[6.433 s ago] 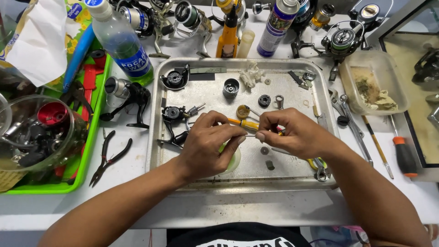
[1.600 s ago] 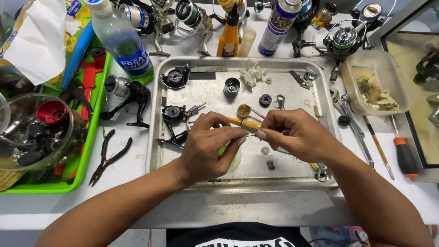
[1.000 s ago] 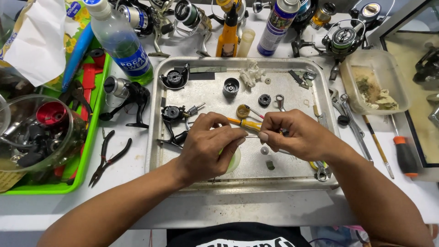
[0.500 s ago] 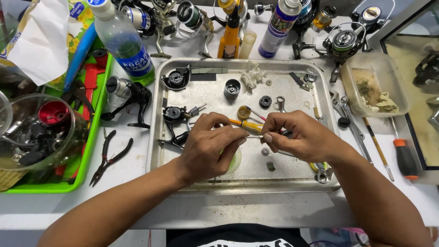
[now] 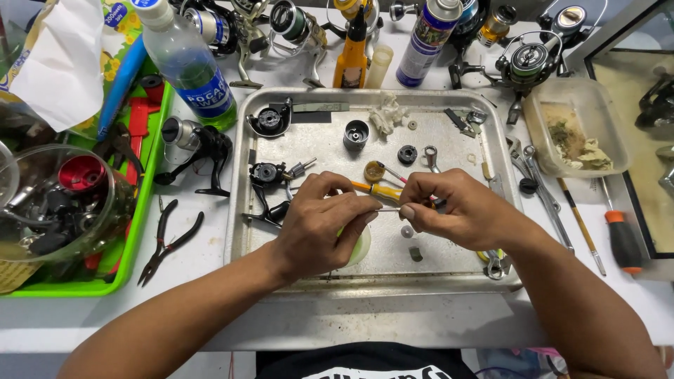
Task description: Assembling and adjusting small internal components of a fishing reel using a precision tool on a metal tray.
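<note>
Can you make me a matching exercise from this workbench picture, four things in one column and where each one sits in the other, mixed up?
Things:
1. thin metal pin
2. black pliers
3. clear plastic bottle
4. orange-handled screwdriver

Places:
A. on the white bench right of the metal tray
B. standing upper left of the tray
C. between the fingertips of the left hand and right hand
D. on the bench between the green tray and the metal tray

Pairs: 1-C, 2-D, 3-B, 4-A
</note>
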